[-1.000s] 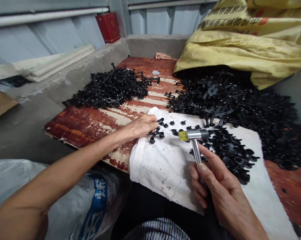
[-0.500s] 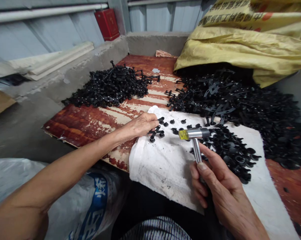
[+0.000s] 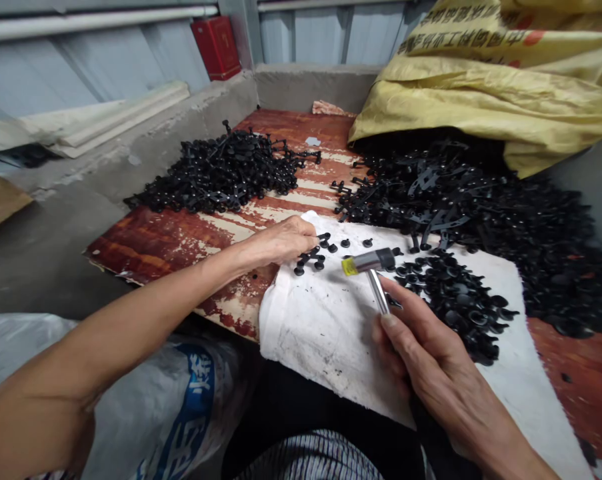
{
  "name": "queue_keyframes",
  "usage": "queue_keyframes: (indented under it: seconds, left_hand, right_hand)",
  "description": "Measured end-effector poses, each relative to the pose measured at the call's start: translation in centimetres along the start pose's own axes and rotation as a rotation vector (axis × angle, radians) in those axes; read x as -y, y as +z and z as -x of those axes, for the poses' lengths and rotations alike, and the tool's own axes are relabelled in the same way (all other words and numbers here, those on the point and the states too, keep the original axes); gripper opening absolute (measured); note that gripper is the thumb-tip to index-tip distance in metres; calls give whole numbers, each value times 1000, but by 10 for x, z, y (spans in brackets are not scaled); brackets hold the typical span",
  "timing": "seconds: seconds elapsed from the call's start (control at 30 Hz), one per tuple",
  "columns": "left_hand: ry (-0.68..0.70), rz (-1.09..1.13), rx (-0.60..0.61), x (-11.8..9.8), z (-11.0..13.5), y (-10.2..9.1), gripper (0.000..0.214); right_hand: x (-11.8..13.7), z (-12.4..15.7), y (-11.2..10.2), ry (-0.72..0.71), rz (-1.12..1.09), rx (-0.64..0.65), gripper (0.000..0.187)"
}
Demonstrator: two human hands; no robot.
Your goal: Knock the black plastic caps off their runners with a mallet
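Note:
My left hand (image 3: 281, 241) rests on the far edge of a white cloth (image 3: 325, 340), its fingertips on a small branched black plastic piece (image 3: 309, 259). Several loose black studs (image 3: 345, 243) lie just to its right. My right hand (image 3: 438, 360) grips the metal handle of a small hammer (image 3: 368, 263) with a yellow-capped head. The head hangs just above the cloth, between the loose studs and a heap of black plastic studs (image 3: 455, 300). Whether it touches anything there is hidden.
The cloth lies on a peeling red-painted wooden board (image 3: 175, 250). A black plastic heap (image 3: 221, 175) sits at the board's far left, and a larger one (image 3: 481, 227) spills from a yellow woven sack (image 3: 485, 93). Concrete ledges (image 3: 131, 137) border the board. A white-and-blue sack (image 3: 181, 400) lies at lower left.
The hammer head has moved left and slightly up, closer to the small black pieces, with the handle tilted further. My left hand has shifted slightly and the branched piece sits a little differently.

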State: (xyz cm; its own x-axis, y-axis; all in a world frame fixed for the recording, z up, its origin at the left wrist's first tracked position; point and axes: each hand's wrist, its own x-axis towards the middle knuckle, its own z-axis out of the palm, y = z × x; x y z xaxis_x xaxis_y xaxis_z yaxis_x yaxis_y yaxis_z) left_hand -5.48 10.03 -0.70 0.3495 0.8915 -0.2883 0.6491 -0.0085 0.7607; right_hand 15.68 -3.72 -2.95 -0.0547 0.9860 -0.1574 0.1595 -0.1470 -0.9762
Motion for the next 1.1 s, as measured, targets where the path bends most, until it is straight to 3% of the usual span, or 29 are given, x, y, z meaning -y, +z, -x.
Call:
queue_keyframes:
  seconds: [0.17,0.37,0.47,0.63,0.9,1.03,1.1]
  left_hand:
    - [26,-33,-28,-4,-1,3,24]
    - [10,-113,-47,-4,0,4,24]
    - [3,-100,-29,-5,2,1,26]
    - [-28,-81,-10,-7,5,-5,30]
    - [36,-115,-17,-1,3,-4,26]
    - [-16,-83,-23,0,3,-2,27]
    - [-17,-73,-20,1,3,-2,28]
  right_hand:
    - [20,-36,-3,-448,500,-5,51]
    - [29,-62,0,-640,750,-57,52]
    - [27,-65,3,-682,811,-83,55]
    - [28,-68,0,-681,887,36,56]
    - [38,-66,3,-754,751,-113,57]
    - [33,-72,6,-718,841,15,59]
    - [36,-71,5,-704,796,14,58]
